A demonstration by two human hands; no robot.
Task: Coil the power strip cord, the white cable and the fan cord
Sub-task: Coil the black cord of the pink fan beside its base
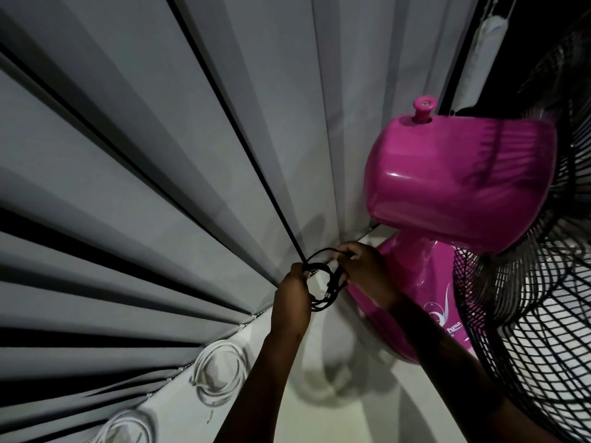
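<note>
The left hand point(292, 290) grips one side of the black fan cord point(323, 282), looped in a small coil, while the right hand point(364, 266) pinches its opposite side. The coil hangs between both grips, just beside the pink fan point(454, 174). Two white cable coils point(219, 375) lie on the floor along the grey curtain point(144, 155).

Hot pink fan against grey pleats, in dim light.

The fan's motor housing point(457, 183) is a glossy magenta, its top knob point(423, 108) the same pink, and the base point(412, 302) matches, with a white swirl logo and lettering on it. The fan guard point(524, 314) is black wire in a criss-cross mesh. The fan cord point(323, 282) looped between the hands is black. The curtain point(144, 155) shows pale grey folds striped with dark shadow. Two coiled cables point(217, 372) on the off-white floor point(271, 404) are white, as is the power strip point(479, 59) hanging up high.
</note>
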